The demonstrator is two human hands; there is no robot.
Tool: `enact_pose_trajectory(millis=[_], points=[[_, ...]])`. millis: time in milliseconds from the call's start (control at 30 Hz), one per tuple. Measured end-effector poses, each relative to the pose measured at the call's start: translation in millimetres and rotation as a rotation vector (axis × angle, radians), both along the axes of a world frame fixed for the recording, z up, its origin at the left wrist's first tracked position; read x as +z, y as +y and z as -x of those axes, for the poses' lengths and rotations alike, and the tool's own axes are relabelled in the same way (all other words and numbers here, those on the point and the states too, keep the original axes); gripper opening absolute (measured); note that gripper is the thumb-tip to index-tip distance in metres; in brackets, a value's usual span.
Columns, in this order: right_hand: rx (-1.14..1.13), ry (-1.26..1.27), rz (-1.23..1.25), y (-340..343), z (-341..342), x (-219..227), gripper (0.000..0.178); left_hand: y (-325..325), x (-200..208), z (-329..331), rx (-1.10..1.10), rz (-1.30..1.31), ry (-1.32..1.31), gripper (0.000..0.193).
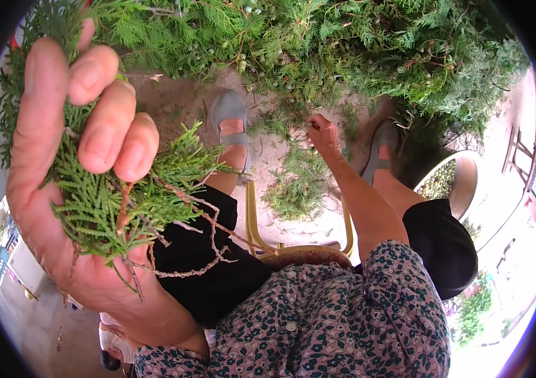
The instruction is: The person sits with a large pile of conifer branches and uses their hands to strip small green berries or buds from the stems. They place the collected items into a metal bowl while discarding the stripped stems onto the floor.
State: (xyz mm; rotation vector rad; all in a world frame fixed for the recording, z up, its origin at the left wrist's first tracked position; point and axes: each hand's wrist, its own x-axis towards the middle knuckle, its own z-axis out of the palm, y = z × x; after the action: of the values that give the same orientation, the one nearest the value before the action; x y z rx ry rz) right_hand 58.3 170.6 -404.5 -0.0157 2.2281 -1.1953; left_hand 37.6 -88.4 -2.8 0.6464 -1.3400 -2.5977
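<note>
My left hand (35,208) is raised close at the left, its fingers curled round a leafy evergreen sprig (101,211). Flat green fronds stick out past the fingers, and thin bare brown twigs hang from the lower side. Farther off, my right hand (322,134) reaches down between my feet with its fingers closed; whatever is in them is too small to make out. Beneath and beside it lies a small heap of green clippings (296,183) on the ground.
A large pile of evergreen branches (318,50) with small pale green cones spreads across the far side. At my right stands a round metal basin (467,183) with many small green pieces inside. Below me shows a yellow-framed seat (252,214).
</note>
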Motion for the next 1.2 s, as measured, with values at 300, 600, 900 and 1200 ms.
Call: enact_pose_trajectory(millis=[300, 600, 900, 1200], points=[[0.221, 0.24, -0.209, -34.7, -11.7, 8.8, 0.022, 2.4, 2.3, 12.9, -0.065, 0.088, 0.051, 0.033], [0.418, 0.459, -0.127, 11.0, 32.7, 67.3, 0.022, 6.0, 6.7, 12.2, 0.007, -0.046, -0.025, 0.028], [0.806, 0.426, -0.816, 286.8, 178.9, 201.6, 0.02, -16.4, 2.8, 2.9, -0.023, -0.16, -0.049, 0.026], [0.723, 0.169, -0.22, 139.2, 98.4, 103.3, 0.017, -0.1, -5.8, -7.1, -0.111, 0.379, 0.128, 0.036]])
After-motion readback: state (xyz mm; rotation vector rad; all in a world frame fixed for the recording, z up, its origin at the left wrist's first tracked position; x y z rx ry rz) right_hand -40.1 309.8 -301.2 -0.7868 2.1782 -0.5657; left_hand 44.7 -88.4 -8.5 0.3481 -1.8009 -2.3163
